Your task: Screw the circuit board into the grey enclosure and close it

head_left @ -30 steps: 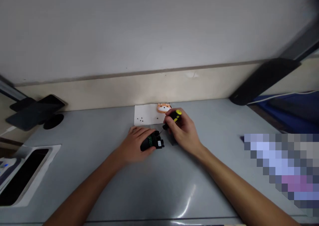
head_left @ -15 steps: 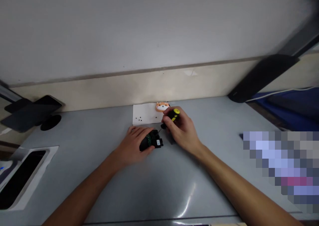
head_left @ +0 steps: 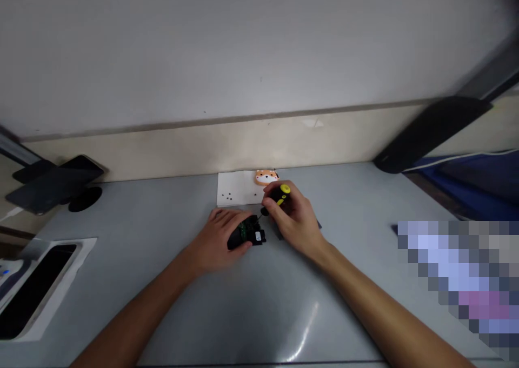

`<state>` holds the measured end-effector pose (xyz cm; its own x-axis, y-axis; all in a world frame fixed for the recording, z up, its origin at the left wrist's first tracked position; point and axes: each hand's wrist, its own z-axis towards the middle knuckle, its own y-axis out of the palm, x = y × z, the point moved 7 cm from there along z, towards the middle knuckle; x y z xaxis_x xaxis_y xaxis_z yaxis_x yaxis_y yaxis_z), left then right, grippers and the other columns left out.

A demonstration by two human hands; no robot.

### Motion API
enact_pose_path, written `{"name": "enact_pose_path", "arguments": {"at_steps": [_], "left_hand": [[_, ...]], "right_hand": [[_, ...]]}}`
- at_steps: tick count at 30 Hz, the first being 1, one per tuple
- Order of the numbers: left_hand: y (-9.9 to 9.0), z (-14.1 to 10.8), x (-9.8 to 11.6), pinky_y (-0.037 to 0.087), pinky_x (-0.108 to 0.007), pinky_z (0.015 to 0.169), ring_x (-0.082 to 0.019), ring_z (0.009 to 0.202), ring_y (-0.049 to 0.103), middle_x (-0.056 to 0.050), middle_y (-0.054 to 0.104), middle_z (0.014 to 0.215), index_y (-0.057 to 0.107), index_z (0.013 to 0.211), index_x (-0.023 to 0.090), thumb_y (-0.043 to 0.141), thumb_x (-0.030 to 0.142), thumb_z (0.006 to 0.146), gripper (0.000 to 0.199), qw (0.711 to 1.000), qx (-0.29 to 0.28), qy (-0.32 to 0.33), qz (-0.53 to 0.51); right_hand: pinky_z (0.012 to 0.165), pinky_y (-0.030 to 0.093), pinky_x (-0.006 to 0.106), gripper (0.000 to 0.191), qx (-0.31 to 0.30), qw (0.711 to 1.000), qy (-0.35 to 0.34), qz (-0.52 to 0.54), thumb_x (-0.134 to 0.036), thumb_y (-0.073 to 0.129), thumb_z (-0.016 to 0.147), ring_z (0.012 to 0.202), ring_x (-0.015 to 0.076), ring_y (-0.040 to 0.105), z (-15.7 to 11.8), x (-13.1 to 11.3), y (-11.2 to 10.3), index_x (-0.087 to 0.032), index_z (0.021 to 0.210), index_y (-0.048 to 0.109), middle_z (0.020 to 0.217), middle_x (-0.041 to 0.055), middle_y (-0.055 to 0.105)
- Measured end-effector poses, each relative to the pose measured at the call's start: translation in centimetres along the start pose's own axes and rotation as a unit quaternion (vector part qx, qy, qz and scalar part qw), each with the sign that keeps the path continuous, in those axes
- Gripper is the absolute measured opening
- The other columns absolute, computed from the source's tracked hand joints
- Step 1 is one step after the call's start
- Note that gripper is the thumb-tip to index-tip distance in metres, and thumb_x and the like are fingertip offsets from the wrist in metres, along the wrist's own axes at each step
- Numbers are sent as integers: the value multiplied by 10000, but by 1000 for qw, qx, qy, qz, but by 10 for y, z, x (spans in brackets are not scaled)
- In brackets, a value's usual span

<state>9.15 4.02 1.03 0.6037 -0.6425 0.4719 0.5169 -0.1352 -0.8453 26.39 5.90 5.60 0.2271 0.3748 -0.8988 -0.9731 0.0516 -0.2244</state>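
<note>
My left hand [head_left: 221, 238] is wrapped round a small black device [head_left: 258, 237] with a green circuit board and a white label, holding it on the grey table. A black and yellow screwdriver [head_left: 279, 195] is in the closed fingers of my right hand [head_left: 295, 214], its shaft slanting down to the device's upper right part. Whether the tip sits in a screw is too small to tell. Under my right hand a dark flat piece [head_left: 280, 233] lies partly hidden. Behind the hands, several tiny dark screws [head_left: 227, 196] lie on a white sheet of paper [head_left: 243, 187].
An orange and white animal-face case [head_left: 266, 177] rests at the paper's back right. To the left are a phone on a stand [head_left: 57, 181] and a dark-screened phone-like device [head_left: 40, 287] on white paper. A black upright object [head_left: 430, 133] leans at the back right. A blurred-out area covers the right edge.
The whole view has shifted slightly, with the scene a little lower. My right hand and the screwdriver have moved only slightly; the left hand's grip on the device stays the same.
</note>
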Motion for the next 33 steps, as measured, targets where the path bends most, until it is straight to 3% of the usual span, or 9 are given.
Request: {"name": "enact_pose_path", "arguments": {"at_steps": [6,16,24,33], "left_hand": [[0,0,0,371,-465,1137,-255,1264,568,-39,630,1374,453,1442,300,676,284,912,575,1000,10,11,1],[2,1,-2,386,-464,1125,-258,1284,559,-49,636,1373,538,1365,275,681,307,915,473,1000,14,17,-3],[-1,0,0,399,-445,1096,-249,1233,588,-41,661,1325,574,1281,266,698,311,906,398,999,25,23,-9],[-1,0,-1,400,-439,1092,-243,1233,586,-34,668,1300,581,1250,270,702,310,901,372,999,28,19,-8]], "right_hand": [[735,491,326,163,-14,1000,-16,-5,-386,668,942,817,167,589,2,-3,3,-247,1008,613,937,20,644],[751,497,337,221,-99,993,-7,-56,-427,607,982,866,195,620,2,-16,14,-264,1126,648,990,35,678],[802,498,365,266,-151,989,-5,-9,-428,524,1028,898,208,610,-4,-17,13,-276,1238,584,974,36,649],[717,486,335,269,-84,994,-17,-69,-421,550,1012,764,175,585,-4,-18,12,-252,1218,588,914,24,641]]}}
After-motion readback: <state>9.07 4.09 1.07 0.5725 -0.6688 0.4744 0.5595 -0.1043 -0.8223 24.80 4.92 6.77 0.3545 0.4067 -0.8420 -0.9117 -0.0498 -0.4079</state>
